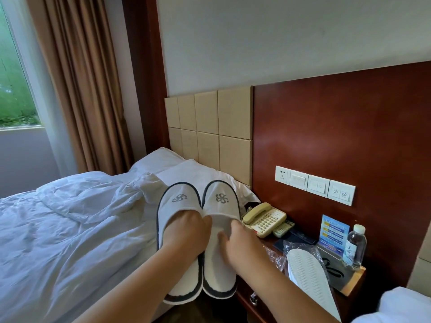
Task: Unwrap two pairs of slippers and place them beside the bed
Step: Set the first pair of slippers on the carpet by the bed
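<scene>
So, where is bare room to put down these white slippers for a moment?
The rumpled white duvet, left of the white dark-edged slippers, is one wide bare patch. The red wooden nightstand is crowded: beige telephone, clear plastic wrap, sole-up white slipper, clear water bottle.

One wide-angle camera, worn on the head, is looking forward and down along both forearms, which are entering from the bottom edge. It is sitting close to the left hand and right hand holding the slippers at centre, and facing the headboard, with the bed filling the lower left.
</scene>
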